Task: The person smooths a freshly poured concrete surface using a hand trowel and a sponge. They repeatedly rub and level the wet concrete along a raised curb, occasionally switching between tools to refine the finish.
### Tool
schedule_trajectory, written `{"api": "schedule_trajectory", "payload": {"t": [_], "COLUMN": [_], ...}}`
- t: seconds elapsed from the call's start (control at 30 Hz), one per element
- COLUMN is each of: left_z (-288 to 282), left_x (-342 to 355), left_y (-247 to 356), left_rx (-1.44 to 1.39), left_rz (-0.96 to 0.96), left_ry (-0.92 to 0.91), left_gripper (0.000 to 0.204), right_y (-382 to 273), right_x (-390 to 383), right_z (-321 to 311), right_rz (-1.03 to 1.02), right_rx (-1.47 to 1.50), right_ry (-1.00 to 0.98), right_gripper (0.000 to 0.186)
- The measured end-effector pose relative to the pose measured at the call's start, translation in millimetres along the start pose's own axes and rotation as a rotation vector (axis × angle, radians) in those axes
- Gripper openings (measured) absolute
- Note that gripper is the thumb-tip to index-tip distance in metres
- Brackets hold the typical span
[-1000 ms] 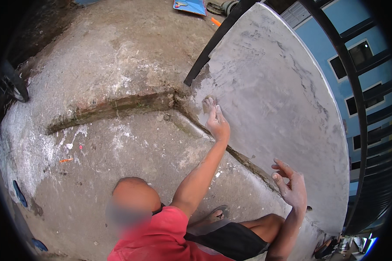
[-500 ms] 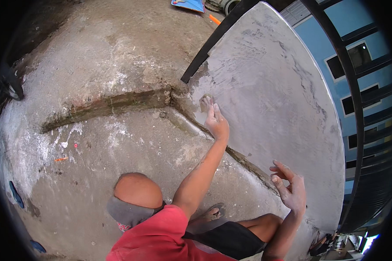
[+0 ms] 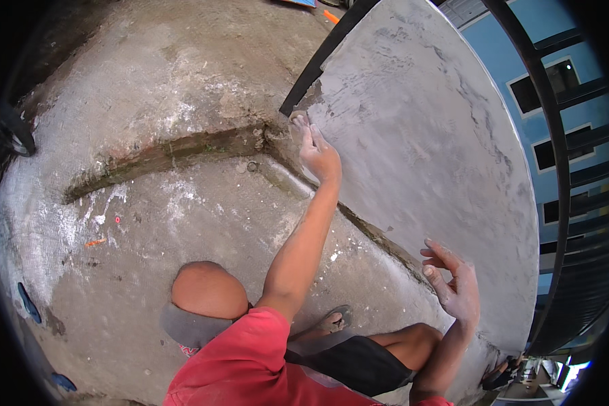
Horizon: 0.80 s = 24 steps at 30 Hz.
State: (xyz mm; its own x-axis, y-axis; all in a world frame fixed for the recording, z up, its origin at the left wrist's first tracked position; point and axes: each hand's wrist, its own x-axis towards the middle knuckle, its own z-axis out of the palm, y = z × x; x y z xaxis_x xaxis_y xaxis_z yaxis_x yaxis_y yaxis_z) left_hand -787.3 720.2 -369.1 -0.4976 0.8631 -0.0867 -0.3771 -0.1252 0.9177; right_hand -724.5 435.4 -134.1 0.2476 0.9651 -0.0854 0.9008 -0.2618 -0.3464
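Observation:
My left hand (image 3: 319, 153) reaches up to the lower left edge of the grey plastered surface (image 3: 426, 135), beside the foot of a dark bar (image 3: 325, 51). Its fingers are closed on a small beige-grey pad (image 3: 296, 118), mostly hidden and too indistinct to name exactly. Lower right, my right hand (image 3: 451, 284) is dusted pale, fingers bent and apart with nothing in them, in front of the same surface; contact is unclear.
Concrete ground (image 3: 135, 264) has a stepped ledge (image 3: 169, 161). A tyre (image 3: 17, 139) and blue sandals (image 3: 30, 301) lie at left, orange strips (image 3: 95, 242) on the ground. A black railing (image 3: 555, 135) fronts a blue building. Someone (image 3: 494, 375) is at far lower right.
My left hand has moved up and leftward with the pad, closer to the foot of the dark bar. My right hand has risen slightly, still with fingers apart.

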Motion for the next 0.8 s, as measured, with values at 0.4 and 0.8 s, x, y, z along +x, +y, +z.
{"api": "schedule_trajectory", "payload": {"t": [0.4,0.8], "left_z": [28,49], "left_x": [-45,24], "left_y": [7,94], "left_rx": [0.018,-0.101], "left_rz": [0.467,0.530], "left_ry": [-0.112,-0.132], "left_gripper": [0.035,0.035], "right_y": [-17,-7], "right_x": [12,9], "right_z": [-3,-4], "right_rz": [0.064,0.087], "right_rx": [-0.022,-0.086], "right_ry": [0.021,-0.041], "right_gripper": [0.053,0.055]}}
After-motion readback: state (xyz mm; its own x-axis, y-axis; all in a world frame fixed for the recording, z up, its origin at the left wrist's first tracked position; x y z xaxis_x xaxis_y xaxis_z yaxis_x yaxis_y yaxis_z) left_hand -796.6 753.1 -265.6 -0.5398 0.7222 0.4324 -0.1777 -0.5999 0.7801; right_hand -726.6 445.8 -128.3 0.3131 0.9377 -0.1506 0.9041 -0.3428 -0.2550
